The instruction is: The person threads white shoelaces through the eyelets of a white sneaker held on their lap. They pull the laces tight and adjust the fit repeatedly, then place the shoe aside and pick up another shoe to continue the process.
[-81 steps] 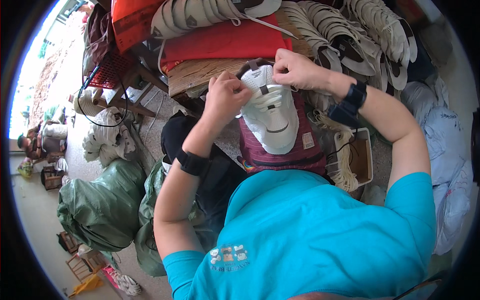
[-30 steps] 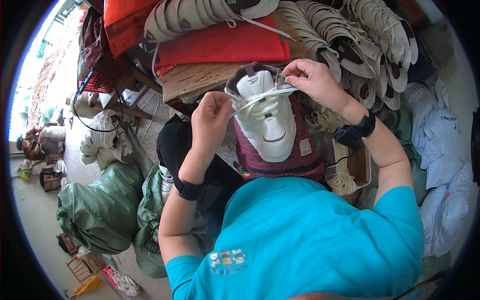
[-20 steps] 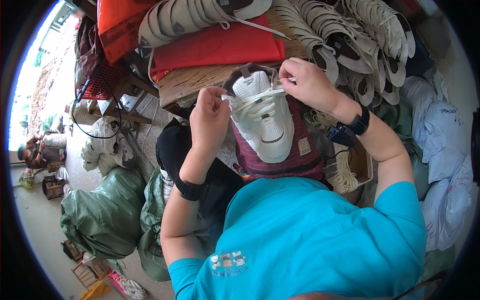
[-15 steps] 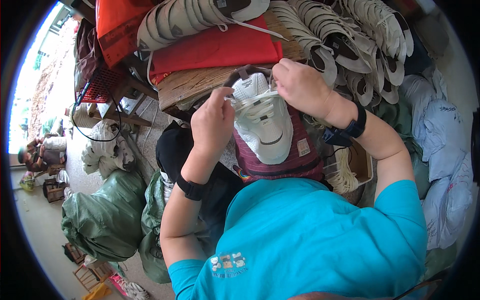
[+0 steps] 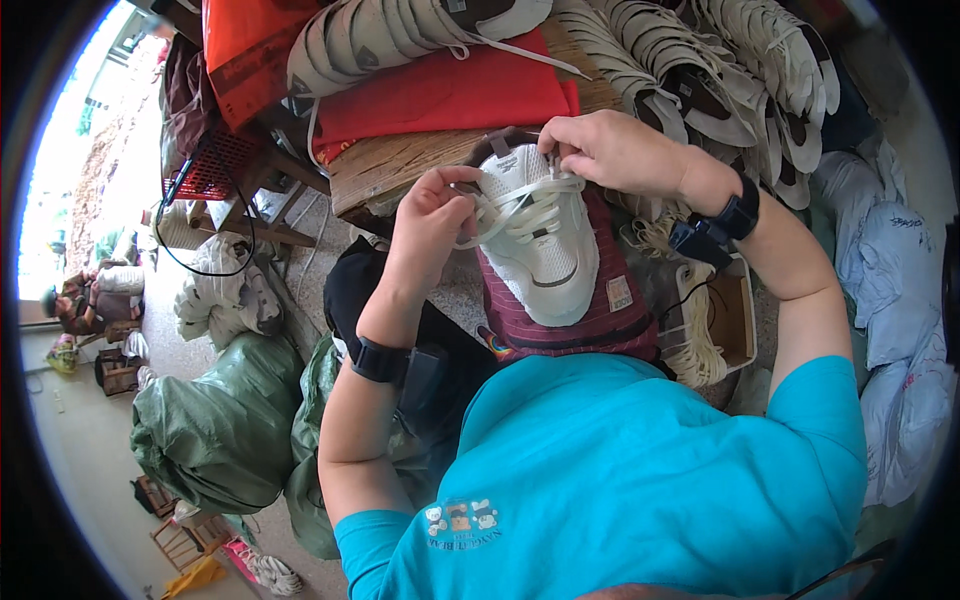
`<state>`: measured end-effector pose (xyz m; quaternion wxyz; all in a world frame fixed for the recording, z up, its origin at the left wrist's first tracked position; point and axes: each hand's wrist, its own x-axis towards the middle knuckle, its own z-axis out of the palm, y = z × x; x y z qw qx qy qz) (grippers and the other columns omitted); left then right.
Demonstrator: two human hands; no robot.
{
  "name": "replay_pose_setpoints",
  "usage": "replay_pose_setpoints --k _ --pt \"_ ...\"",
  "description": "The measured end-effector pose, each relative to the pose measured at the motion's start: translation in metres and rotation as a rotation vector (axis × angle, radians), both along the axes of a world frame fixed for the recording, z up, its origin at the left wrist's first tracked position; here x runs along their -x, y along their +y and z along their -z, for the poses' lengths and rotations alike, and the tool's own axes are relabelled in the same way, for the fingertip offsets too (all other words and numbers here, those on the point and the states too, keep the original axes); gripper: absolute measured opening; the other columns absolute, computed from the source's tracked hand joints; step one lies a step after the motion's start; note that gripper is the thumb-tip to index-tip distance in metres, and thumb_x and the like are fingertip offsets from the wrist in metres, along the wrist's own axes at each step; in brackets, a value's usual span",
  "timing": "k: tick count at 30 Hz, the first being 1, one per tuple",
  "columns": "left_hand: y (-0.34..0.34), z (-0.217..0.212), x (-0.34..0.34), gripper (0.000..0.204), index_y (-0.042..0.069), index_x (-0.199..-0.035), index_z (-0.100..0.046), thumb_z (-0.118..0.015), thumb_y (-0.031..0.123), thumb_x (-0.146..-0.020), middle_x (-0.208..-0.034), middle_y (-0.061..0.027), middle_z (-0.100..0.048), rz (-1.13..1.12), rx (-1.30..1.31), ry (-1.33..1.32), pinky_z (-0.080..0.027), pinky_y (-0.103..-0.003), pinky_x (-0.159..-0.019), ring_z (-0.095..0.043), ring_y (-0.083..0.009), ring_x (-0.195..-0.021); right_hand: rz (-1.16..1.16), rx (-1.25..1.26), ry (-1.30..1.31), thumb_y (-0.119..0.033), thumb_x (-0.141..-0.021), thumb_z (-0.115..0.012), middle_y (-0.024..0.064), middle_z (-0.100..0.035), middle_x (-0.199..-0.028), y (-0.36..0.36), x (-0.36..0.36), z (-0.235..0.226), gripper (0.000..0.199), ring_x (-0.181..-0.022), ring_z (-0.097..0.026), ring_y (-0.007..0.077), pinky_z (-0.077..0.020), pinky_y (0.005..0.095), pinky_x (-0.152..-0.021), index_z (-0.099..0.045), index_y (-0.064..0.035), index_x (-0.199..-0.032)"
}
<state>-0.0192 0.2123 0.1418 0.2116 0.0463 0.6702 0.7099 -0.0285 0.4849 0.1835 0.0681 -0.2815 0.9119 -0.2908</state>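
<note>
A white shoe upper (image 5: 557, 268) with a dark collar lies over maroon striped cloth in front of me, toe toward my body. A pale shoelace (image 5: 540, 218) crosses its throat in several rows below the tongue (image 5: 513, 170). My left hand (image 5: 437, 213) is beside the left eyelet edge, thumb and fingers pinched on a loop of the lace. At the upper right eyelets, my right hand (image 5: 612, 152) is closed in a pinch on the lace by the collar edge. Its fingertips partly hide that spot.
A wooden table (image 5: 400, 165) beyond the shoe bears red cloth (image 5: 450, 95) and a row of nested uppers (image 5: 370, 45). More stacked uppers (image 5: 690, 80) lie far right. A box with pale laces (image 5: 697, 340) is at my right, green sacks (image 5: 220, 420) at my left, white sacks (image 5: 895, 270) far right.
My left hand has lowered slightly and now draws a lace loop out beside the shoe. My right fingers have shifted a little, still at the upper right eyelets.
</note>
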Motion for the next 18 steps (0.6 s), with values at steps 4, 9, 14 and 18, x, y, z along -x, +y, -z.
replay_pose_setpoints --k 4,9,14,18 --pt "-0.002 0.002 0.004 0.030 0.000 -0.120 -0.061 -0.061 -0.001 -0.090 -0.074 0.0021 -0.060 0.058 0.203 0.147 -0.042 -0.019 -0.062 -0.054 -0.0054 -0.066 -0.071 -0.056 -0.075 -0.007 -0.087 -0.064 0.0106 -0.070 -0.089 0.011 0.017 -0.007 0.022 -0.082 -0.068 0.0238 -0.0522 0.0358 -0.075 -0.064 -0.0040 -0.108" --pt "-0.030 -0.010 0.022 0.021 0.005 -0.111 -0.068 -0.069 0.005 -0.090 -0.083 0.0039 -0.060 0.287 0.400 0.370 -0.044 -0.022 -0.070 -0.054 -0.0049 -0.077 -0.143 -0.069 -0.149 -0.011 -0.087 -0.066 0.0071 -0.067 -0.081 0.010 0.026 -0.010 0.018 -0.074 -0.064 0.0206 -0.0503 0.0329 -0.072 -0.065 -0.0052 -0.104" --pt "-0.027 -0.008 0.030 0.013 0.004 -0.101 -0.070 -0.071 0.010 -0.090 -0.082 0.0037 -0.059 0.315 0.514 0.421 -0.045 -0.024 -0.070 -0.053 -0.0070 -0.077 0.009 -0.008 -0.648 -0.019 -0.090 -0.066 0.0063 -0.066 -0.078 0.005 0.033 -0.024 0.019 -0.073 -0.062 0.0169 -0.0487 0.0315 -0.068 -0.066 -0.0020 -0.100" --pt "-0.013 -0.025 0.036 0.014 0.002 -0.093 -0.070 -0.070 0.016 -0.091 -0.081 0.0016 -0.058 0.380 0.645 0.506 -0.046 -0.026 -0.069 -0.054 -0.0087 -0.075 0.050 -0.083 -0.560 -0.028 -0.088 -0.068 0.0076 -0.067 -0.076 -0.002 0.040 -0.027 0.028 -0.069 -0.062 0.0188 -0.0493 0.0339 -0.064 -0.069 -0.0005 -0.093"
